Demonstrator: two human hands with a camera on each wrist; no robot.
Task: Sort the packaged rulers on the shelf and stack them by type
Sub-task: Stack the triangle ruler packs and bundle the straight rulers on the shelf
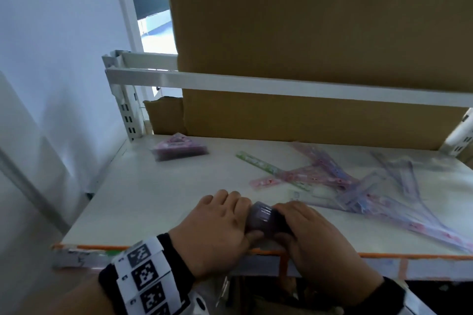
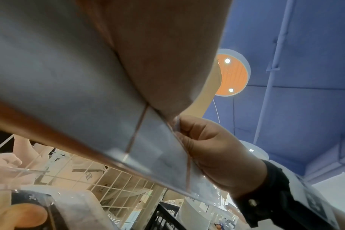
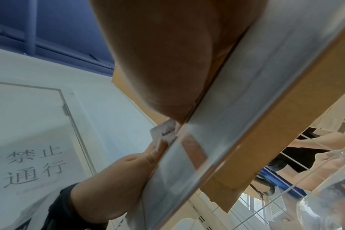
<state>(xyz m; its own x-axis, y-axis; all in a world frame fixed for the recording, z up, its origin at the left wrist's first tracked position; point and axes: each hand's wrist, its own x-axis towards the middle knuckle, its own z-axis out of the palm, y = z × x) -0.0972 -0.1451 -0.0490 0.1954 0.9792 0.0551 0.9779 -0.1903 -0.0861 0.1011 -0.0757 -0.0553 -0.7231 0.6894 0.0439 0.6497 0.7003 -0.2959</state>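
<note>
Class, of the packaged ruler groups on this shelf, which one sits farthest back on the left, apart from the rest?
The pink triangular packaged stack, alone by the left upright; the long loose rulers sprawl right.

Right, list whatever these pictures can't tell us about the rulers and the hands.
- Purple pack, head view: both hands cover its ends, so its type is unclear.
- Loose pile: blurred, overlapping; count and types unreadable, right edge cut off.
- Left hand, right hand: fingers hidden in both wrist views by palm and shelf edge.

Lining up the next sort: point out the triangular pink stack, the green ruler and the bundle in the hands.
triangular pink stack (image 1: 179,148): head view, top face.
green ruler (image 1: 256,161): head view, bare left half.
purple bundle (image 1: 263,216): head view, middle, between both hands.
</note>
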